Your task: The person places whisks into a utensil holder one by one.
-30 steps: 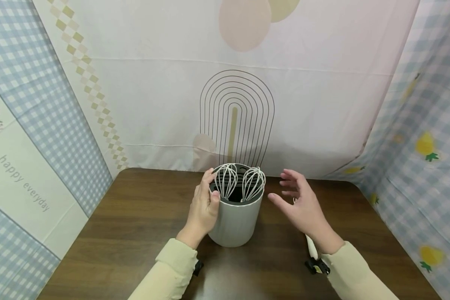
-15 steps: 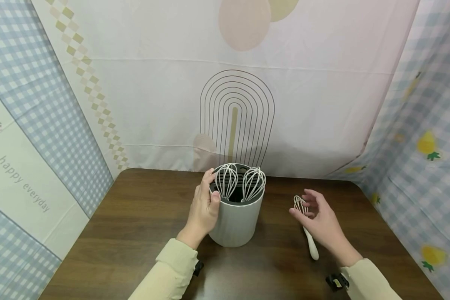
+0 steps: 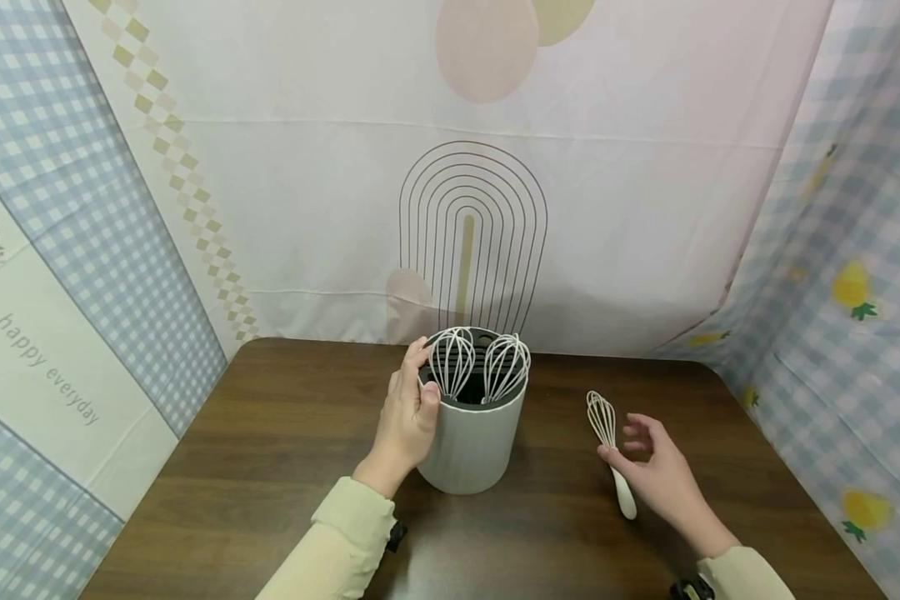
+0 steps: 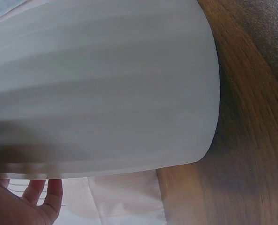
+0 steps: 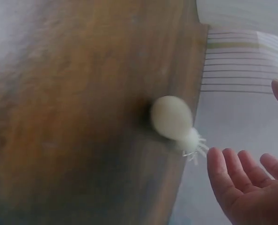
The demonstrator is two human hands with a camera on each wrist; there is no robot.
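A light grey utensil holder (image 3: 468, 450) with a dark slotted insert stands upright on the table. Two white whisks, a left one (image 3: 452, 358) and a right one (image 3: 506, 367), stick out of it wire end up. My left hand (image 3: 407, 408) grips the holder's left side near the rim, thumb in front; the left wrist view is filled by the holder's wall (image 4: 106, 93). To the right a third whisk (image 3: 613, 458) lies on the table, its handle end (image 5: 171, 117) nearest the right wrist camera. My right hand (image 3: 660, 471) hovers beside this whisk, fingers loosely bent, holding nothing.
The dark brown wooden table (image 3: 270, 467) ends at a pale patterned cloth (image 3: 330, 208) hanging behind. Blue checked cloths hang at the left (image 3: 120, 250) and right (image 3: 832, 333).
My right hand has moved away from the holder, rightward and toward me, to the lying whisk, now uncovered. The left hand, holder and whisks have stayed put.
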